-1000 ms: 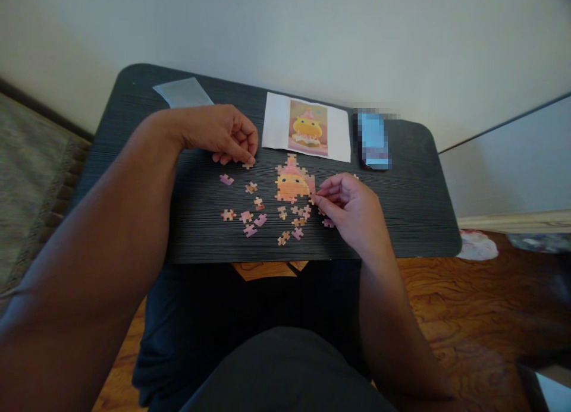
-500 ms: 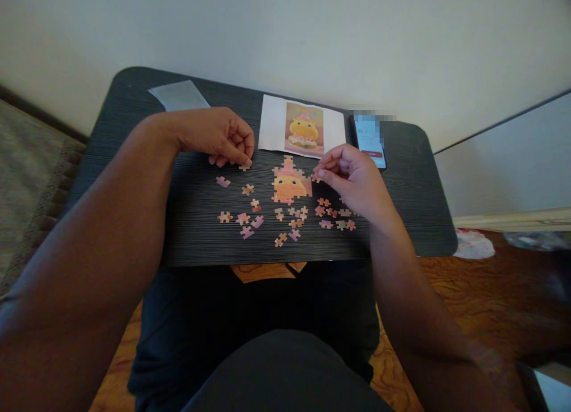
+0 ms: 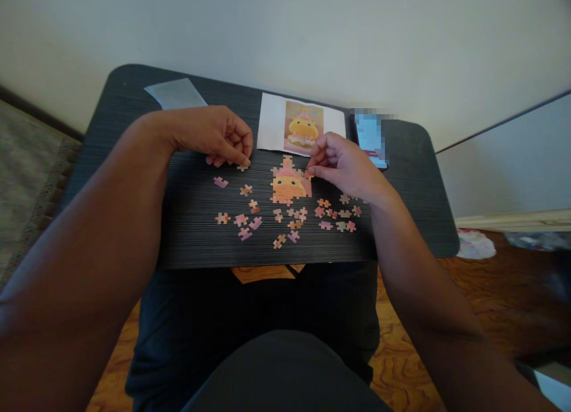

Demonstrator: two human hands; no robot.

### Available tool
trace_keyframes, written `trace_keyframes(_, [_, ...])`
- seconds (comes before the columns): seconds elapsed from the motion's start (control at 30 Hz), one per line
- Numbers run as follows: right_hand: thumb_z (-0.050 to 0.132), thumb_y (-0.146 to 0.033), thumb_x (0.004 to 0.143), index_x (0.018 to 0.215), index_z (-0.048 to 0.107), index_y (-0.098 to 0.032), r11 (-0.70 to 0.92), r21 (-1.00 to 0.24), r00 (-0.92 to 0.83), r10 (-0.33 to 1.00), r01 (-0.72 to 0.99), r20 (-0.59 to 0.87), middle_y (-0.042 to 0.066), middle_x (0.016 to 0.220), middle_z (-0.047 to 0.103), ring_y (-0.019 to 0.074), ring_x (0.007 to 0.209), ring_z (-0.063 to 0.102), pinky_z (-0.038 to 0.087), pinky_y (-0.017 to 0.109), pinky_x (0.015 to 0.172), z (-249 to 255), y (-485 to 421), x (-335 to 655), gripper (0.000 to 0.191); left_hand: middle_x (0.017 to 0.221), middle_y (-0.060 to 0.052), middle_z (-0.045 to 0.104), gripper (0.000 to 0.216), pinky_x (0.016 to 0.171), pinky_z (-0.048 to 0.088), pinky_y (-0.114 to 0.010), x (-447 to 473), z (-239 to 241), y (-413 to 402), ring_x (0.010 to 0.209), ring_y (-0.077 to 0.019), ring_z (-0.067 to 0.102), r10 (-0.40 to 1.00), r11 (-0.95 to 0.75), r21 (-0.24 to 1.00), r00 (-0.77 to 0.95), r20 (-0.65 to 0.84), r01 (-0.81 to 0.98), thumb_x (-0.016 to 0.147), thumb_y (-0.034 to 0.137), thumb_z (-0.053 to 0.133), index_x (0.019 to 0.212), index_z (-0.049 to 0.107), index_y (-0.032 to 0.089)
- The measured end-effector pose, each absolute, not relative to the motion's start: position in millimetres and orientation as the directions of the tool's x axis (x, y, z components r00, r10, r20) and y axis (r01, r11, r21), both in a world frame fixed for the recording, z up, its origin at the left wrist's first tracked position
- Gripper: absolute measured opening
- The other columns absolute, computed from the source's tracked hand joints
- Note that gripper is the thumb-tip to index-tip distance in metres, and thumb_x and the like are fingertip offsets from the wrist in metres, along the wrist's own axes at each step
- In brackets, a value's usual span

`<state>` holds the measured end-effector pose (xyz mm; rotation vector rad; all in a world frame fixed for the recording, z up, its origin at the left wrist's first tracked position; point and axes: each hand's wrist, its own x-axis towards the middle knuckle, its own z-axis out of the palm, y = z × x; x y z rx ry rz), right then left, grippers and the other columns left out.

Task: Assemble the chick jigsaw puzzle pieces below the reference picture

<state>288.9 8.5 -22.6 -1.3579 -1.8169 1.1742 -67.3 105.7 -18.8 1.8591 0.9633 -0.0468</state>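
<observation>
A partly joined jigsaw puzzle point(image 3: 289, 185) with a yellow figure in a pink hat lies mid-table. At its upper right edge, my right hand point(image 3: 341, 167) pinches a small puzzle piece point(image 3: 308, 173), mostly covered by the fingertips. My left hand point(image 3: 229, 137) rests to the left of the puzzle, fingers curled, thumb and fingertip closed on a light puzzle piece point(image 3: 242, 167) at the table surface. Loose pieces are scattered nearer to me: a purple one point(image 3: 220, 182), a brown one point(image 3: 246, 190) and several pink ones point(image 3: 325, 225) at the right.
Behind the puzzle lies a paper sheet point(image 3: 272, 123) with a printed picture of the figure. A phone point(image 3: 371, 138) with a lit screen is at the back right, a clear plastic sleeve point(image 3: 176, 95) at the back left. The dark table point(image 3: 414, 192) stands against a wall.
My right hand has moved left and slightly away from me, bringing its piece to the puzzle's upper right edge. More loose pieces show at the right. My left hand has stayed put.
</observation>
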Motion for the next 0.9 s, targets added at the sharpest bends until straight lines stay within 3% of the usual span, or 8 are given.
trace_keyframes(0.33, [0.093, -0.009, 0.087, 0.107, 0.069, -0.025, 0.029, -0.901, -0.299, 0.947, 0.433, -0.113, -0.003, 0.097, 0.078, 0.0188, 0.099, 0.08, 0.068, 0.042, 0.1, -19, 13, 289, 0.035, 0.07, -0.002, 0.077, 0.053, 0.054, 0.045, -0.03, -67, -18, 105, 0.052, -0.0125, 0.063, 0.591, -0.176, 0.754, 0.681, -0.433, 0.632, 0.083, 0.064, 0.104, 0.1, 0.08, 0.02])
trace_keyframes(0.57, [0.098, -0.036, 0.092, 0.113, 0.067, -0.029, 0.129, -0.928, -0.382, 0.924, 0.35, -0.016, 0.003, 0.11, 0.082, 0.0238, 0.108, 0.081, 0.068, 0.046, 0.105, -24, 7, 306, 0.038, 0.067, 0.003, 0.075, 0.027, 0.055, 0.042, -0.027, -64, -12, 99, 0.052, -0.0084, 0.061, 0.581, -0.179, 0.756, 0.688, -0.435, 0.63, 0.094, 0.04, 0.094, 0.101, 0.076, 0.02])
trace_keyframes(0.67, [0.093, -0.04, 0.097, 0.117, 0.069, -0.03, 0.159, -0.926, -0.35, 0.936, 0.343, 0.032, 0.004, 0.113, 0.084, 0.025, 0.107, 0.082, 0.067, 0.048, 0.105, -22, -8, 311, 0.033, 0.067, 0.005, 0.075, 0.022, 0.055, 0.042, -0.027, -63, -9, 97, 0.053, -0.008, 0.06, 0.578, -0.171, 0.755, 0.685, -0.443, 0.633, 0.095, 0.034, 0.091, 0.101, 0.074, 0.021])
trace_keyframes(0.9, [0.081, -0.032, 0.106, 0.118, 0.077, -0.03, 0.183, -0.856, -0.247, 0.967, 0.484, 0.067, 0.004, 0.111, 0.084, 0.0255, 0.103, 0.081, 0.066, 0.049, 0.096, -25, -48, 312, 0.013, 0.068, 0.005, 0.074, 0.011, 0.057, 0.043, -0.028, -60, -3, 91, 0.054, -0.0083, 0.06, 0.583, -0.167, 0.746, 0.675, -0.452, 0.644, 0.101, 0.026, 0.082, 0.103, 0.073, 0.02])
